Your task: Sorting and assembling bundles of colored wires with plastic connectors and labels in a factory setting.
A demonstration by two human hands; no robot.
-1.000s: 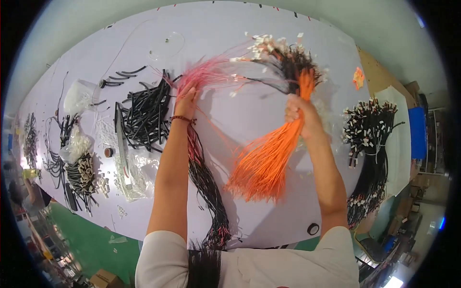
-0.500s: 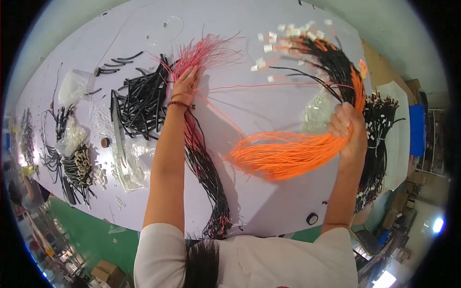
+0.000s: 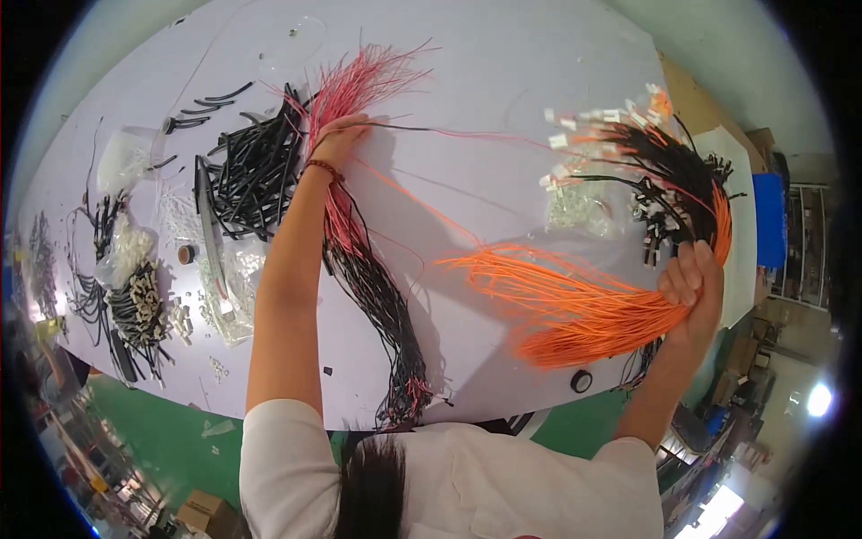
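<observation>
My left hand (image 3: 341, 139) is closed on a bundle of pink wires (image 3: 364, 85), whose loose ends fan out beyond it. Its black lower part (image 3: 382, 310) trails along the table toward me. On the right, my right hand (image 3: 696, 280) grips a thick bundle of orange wires (image 3: 584, 305), held up and bent. Orange tails hang leftward from the fist; above it the bundle turns into black strands (image 3: 664, 153) ending in white connectors (image 3: 558, 141). A thin strand, partly black and partly pink, stretches from my left hand toward those connectors. An orange wire also runs between both bundles.
Black tubes (image 3: 247, 180) lie heaped left of my left arm, beside clear bags (image 3: 126, 162) and a bunch of black cables (image 3: 135, 305). A black tape roll (image 3: 581, 381) sits near the front edge. A bag of clear parts (image 3: 584, 211) lies behind the orange wires.
My right hand has moved right and nearer me with the orange bundle, whose connector end swung right. My left hand stays on the pink wires; its fingers look more curled.
</observation>
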